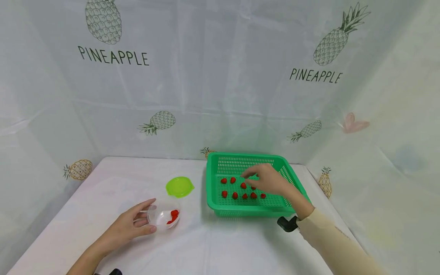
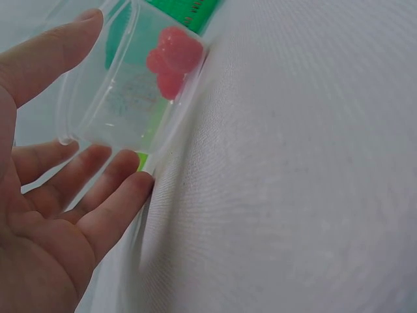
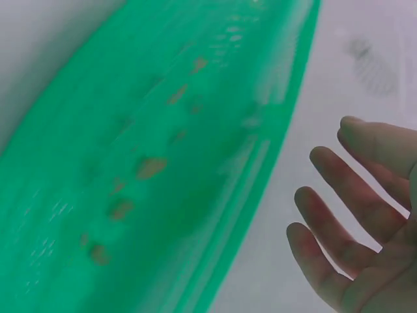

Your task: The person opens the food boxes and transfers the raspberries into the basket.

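Observation:
My left hand [image 1: 128,223] holds the left side of a small clear plastic bowl [image 1: 159,217], thumb on one side and fingertips on the other. Red strawberries [image 2: 174,59] lie together at the bottom of that bowl. Over the green basket [image 1: 254,211] hangs my right hand [image 1: 269,179], its fingers loosely bent and apart, with nothing between them in the right wrist view. Several strawberries [image 1: 235,195] lie spaced out in rows on the basket's floor; the hand partly hides some of them. The right wrist view of the basket is blurred.
A lime-green lid [image 1: 180,186] lies flat on the white tablecloth [image 1: 192,252], between the bowl and the basket. Behind the table hangs a pale curtain [image 1: 220,76] printed with pineapples. The basket's raised walls surround the strawberries.

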### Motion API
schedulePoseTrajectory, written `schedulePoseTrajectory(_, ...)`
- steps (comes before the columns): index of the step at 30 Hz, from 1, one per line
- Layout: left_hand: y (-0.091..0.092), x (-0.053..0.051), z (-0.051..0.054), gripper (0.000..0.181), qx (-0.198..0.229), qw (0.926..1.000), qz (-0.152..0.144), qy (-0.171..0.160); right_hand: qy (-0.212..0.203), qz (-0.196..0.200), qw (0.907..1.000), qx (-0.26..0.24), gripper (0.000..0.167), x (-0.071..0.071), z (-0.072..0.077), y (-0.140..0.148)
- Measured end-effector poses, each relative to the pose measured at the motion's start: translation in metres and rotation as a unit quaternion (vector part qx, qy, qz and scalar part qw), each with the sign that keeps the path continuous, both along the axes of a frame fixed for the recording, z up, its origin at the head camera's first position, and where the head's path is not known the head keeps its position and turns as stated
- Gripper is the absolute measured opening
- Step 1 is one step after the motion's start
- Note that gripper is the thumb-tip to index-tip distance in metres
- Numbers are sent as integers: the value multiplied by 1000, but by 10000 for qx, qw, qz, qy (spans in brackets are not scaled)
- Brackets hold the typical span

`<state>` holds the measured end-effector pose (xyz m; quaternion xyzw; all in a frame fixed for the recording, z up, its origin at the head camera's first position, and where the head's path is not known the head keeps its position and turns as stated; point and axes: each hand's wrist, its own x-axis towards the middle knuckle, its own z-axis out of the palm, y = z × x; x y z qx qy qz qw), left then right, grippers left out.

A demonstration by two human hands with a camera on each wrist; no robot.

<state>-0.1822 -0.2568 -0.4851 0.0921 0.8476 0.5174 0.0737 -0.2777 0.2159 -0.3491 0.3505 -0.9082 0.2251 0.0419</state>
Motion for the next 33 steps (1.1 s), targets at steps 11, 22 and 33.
schedulePoseTrajectory(11,-1,-1,2,92,6,10000,-2,-18,-438,631,9970,-16,25,7,15,-91)
schedulePoseTrajectory(22,1,3,1,91,110,9999,-17,-35,-860,1252,9873,464,29,7,-4,-161)
schedulePoseTrajectory(33,0,2,1,91,226,9997,-45,-26,-1278,1416,9762,1030,32,4,-33,-203)
